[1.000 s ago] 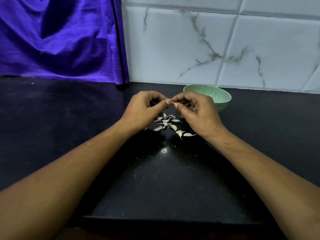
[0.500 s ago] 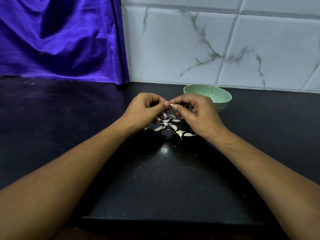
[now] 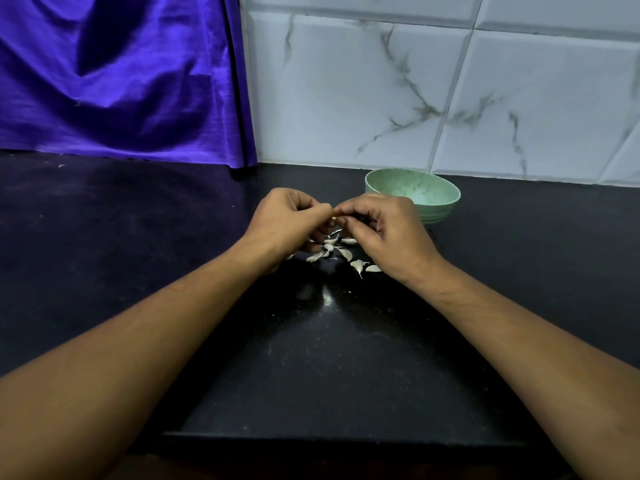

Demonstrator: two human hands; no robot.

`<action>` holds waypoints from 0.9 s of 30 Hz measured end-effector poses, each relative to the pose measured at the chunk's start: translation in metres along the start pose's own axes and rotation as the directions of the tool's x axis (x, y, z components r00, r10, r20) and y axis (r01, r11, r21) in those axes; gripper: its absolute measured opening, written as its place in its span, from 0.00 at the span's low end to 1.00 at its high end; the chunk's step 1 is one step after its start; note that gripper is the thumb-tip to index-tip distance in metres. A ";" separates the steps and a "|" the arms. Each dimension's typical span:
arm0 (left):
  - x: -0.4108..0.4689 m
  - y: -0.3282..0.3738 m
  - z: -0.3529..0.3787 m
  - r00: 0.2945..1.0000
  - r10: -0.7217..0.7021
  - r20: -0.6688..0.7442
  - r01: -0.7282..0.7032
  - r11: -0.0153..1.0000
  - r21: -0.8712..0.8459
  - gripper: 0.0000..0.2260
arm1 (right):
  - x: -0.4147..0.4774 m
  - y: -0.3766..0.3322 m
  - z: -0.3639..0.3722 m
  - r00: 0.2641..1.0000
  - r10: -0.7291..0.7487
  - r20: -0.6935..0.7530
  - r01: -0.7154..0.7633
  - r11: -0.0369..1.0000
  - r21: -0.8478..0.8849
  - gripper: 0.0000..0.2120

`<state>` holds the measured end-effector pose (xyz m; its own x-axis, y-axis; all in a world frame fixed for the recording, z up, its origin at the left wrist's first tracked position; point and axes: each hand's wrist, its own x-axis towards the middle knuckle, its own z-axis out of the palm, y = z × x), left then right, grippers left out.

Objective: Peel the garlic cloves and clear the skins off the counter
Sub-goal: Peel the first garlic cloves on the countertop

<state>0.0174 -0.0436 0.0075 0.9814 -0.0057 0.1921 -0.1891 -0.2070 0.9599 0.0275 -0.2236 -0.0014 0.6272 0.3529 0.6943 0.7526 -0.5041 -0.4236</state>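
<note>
My left hand (image 3: 289,220) and my right hand (image 3: 384,228) meet fingertip to fingertip above the black counter (image 3: 325,358). Together they pinch one small garlic clove (image 3: 334,213), almost wholly hidden by the fingers. Beneath the hands lies a loose pile of several whitish garlic cloves and skins (image 3: 337,252). Two pale pieces (image 3: 363,266) lie at the pile's near right side, beside my right wrist.
A pale green bowl (image 3: 415,195) stands just behind my right hand, near the marble-tiled wall (image 3: 433,91). A purple cloth (image 3: 114,77) hangs at the back left. The counter's front edge (image 3: 329,439) runs close below my forearms.
Both hands have sunk slightly toward the pile and their fingers have closed tighter round the clove. The pile and the bowl have not moved.
</note>
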 end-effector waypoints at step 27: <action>0.004 -0.008 -0.002 0.987 0.158 0.004 -0.158 0.987 0.038 0.02 | 0.005 0.002 0.002 0.922 0.370 0.111 -0.373 0.781 0.501 0.04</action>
<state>0.0228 -0.0403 0.0015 0.9392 -0.0425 0.3408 -0.3406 -0.2409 0.9088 0.0325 -0.2212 0.0000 0.8792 0.2263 0.4193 0.4540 -0.1307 -0.8814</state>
